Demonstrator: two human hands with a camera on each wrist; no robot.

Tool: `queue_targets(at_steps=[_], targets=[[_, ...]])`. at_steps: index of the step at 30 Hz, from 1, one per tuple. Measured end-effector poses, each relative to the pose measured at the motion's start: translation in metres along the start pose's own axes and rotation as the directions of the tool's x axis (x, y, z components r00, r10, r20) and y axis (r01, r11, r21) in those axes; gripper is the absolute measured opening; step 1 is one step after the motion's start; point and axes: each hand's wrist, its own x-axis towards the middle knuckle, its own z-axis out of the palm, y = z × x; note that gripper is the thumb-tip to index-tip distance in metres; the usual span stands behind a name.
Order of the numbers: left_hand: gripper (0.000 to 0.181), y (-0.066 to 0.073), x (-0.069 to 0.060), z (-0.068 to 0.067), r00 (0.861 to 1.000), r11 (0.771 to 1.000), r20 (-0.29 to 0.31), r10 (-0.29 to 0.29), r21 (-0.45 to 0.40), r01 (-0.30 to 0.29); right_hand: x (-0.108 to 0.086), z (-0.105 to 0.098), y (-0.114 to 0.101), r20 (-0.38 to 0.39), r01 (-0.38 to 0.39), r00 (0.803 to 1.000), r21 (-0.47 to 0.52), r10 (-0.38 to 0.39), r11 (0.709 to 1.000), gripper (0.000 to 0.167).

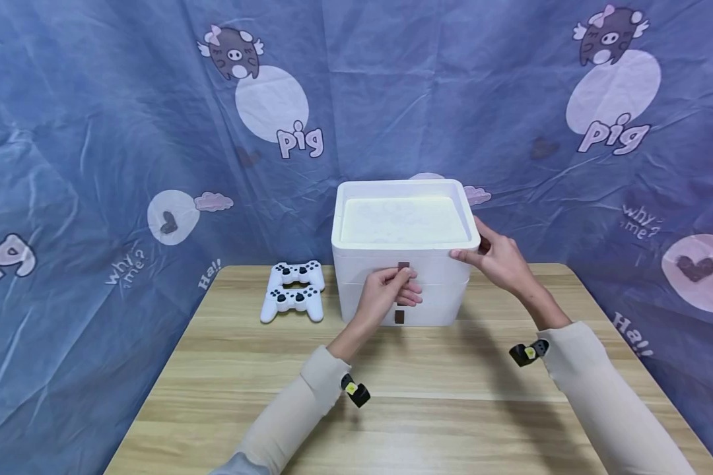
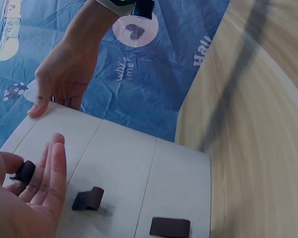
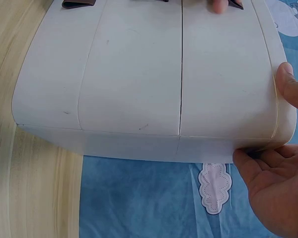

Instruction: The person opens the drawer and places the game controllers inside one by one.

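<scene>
A white box (image 1: 356, 290) with stacked drawers stands at the back of the table, a shallow recess in its top. Thumb and index finger of my left hand (image 1: 386, 293) pinch the dark pull tab (image 2: 25, 172) of the top drawer, the other fingers extended. Two more dark tabs, the middle one (image 2: 88, 199) and the bottom one (image 1: 399, 316), sit below it. My right hand (image 1: 499, 258) grips the box's upper right corner, thumb on the front and fingers on the side, as the right wrist view also shows. The drawers look closed.
Left of the box, two white game controllers (image 1: 297, 301) lie one behind the other on the wooden table (image 1: 416, 422). A blue patterned cloth (image 1: 125, 119) hangs behind and at both sides of the table.
</scene>
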Motion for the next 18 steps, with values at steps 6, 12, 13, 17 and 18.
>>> queue_targets(at_steps=[6, 12, 13, 17, 18], targets=[[0.028, -0.01, -0.01, -0.015, 0.999, 0.999, 0.01, -0.037, 0.023, 0.037, -0.001, 0.0, 0.001, -0.002, -0.001, 1.0, 0.006, 0.001, 1.0, 0.093], [0.026, -0.024, -0.02, -0.027, 0.995, 0.994, -0.017, -0.099, 0.044, 0.099, -0.001, 0.0, 0.0, -0.003, 0.0, 1.0, 0.012, 0.0, 1.0, 0.094], [0.027, -0.027, -0.021, -0.028, 0.993, 0.992, -0.014, -0.117, 0.046, 0.118, -0.001, 0.0, 0.0, -0.002, 0.0, 1.0, 0.014, 0.0, 1.0, 0.094], [0.032, -0.034, -0.023, -0.027, 0.982, 0.981, 0.013, -0.191, 0.047, 0.19, 0.0, 0.0, 0.0, 0.0, 0.001, 1.0, 0.023, -0.001, 1.0, 0.093], [0.033, -0.035, -0.022, -0.025, 0.98, 0.979, 0.022, -0.199, 0.04, 0.198, 0.0, 0.001, 0.0, 0.0, 0.0, 1.0, 0.027, 0.0, 1.0, 0.093]])
